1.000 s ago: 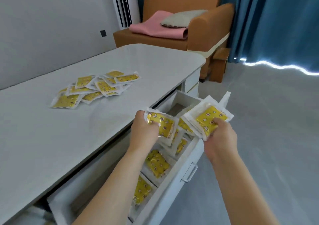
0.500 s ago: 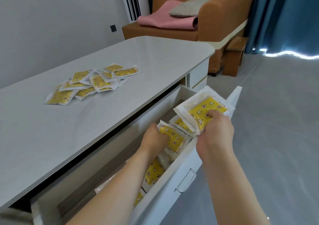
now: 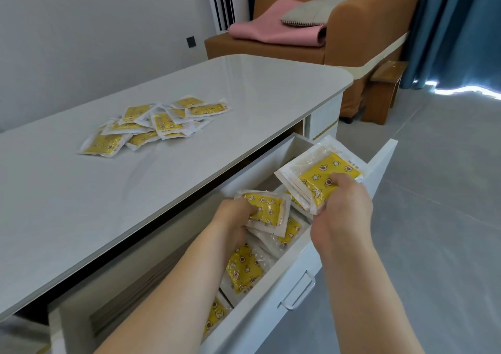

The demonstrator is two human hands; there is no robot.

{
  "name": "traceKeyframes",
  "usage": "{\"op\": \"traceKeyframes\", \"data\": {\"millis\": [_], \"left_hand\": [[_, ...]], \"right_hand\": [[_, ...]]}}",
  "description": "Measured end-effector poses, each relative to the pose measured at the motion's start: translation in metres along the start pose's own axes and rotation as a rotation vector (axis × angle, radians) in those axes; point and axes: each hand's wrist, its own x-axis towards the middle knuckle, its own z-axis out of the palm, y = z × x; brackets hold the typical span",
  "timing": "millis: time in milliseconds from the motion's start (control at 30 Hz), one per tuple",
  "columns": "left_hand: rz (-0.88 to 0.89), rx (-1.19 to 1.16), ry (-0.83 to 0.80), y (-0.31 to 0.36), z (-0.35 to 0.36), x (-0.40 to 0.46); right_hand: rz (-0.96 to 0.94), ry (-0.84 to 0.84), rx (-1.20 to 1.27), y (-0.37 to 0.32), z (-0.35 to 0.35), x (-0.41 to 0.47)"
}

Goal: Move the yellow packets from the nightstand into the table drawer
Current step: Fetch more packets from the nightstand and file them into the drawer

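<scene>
The white table drawer stands pulled out, with several yellow packets lying inside. My left hand reaches down into the drawer and grips one yellow packet low over the others. My right hand holds a small stack of yellow packets above the drawer's far end. A loose pile of several more yellow packets lies on the white tabletop, to the left of both hands.
The drawer front carries a metal handle. An orange armchair with a pink blanket and a grey cushion stands behind the table. A small wooden stool, blue curtains and grey floor lie to the right.
My left hand has gone down into the drawer with its packet. My right hand has stayed over the far end, holding its stack. The view has tilted toward the drawer.
</scene>
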Motion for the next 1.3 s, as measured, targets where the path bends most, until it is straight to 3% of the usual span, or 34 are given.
{"op": "traceKeyframes", "data": {"millis": [67, 200, 333, 400, 633, 833, 967, 1067, 1167, 1300], "left_hand": [[0.065, 0.075, 0.036, -0.008, 0.006, -0.003], [0.243, 0.512, 0.126, -0.016, 0.013, -0.009], [0.255, 0.270, -0.025, 0.005, -0.006, -0.025], [0.276, 0.268, -0.051, 0.012, -0.022, -0.031], [0.240, 0.713, 0.010, -0.021, -0.054, -0.025], [0.454, 1.023, 0.107, -0.034, -0.060, -0.031], [0.572, 0.826, 0.036, -0.018, -0.095, -0.060], [0.453, 0.393, -0.102, -0.021, -0.124, -0.084], [0.322, 0.024, -0.138, -0.032, -0.142, -0.094], [0.273, -0.048, -0.128, -0.042, -0.155, -0.090]], "right_hand": [[0.007, -0.044, -0.009, 0.005, 0.000, 0.002], [0.011, -0.061, -0.039, 0.005, -0.001, 0.003], [0.001, -0.069, -0.037, 0.004, 0.001, 0.003], [-0.022, -0.073, -0.041, 0.007, 0.001, 0.004], [-0.107, -0.149, -0.215, 0.019, 0.006, 0.002], [-0.143, -0.245, -0.327, 0.019, 0.005, 0.000], [-0.206, -0.387, -0.601, 0.024, 0.006, -0.003], [-0.165, -0.571, -0.863, 0.037, 0.011, -0.014], [-0.111, -0.674, -1.017, 0.057, 0.019, -0.025], [-0.112, -0.726, -1.172, 0.077, 0.024, -0.038]]}}
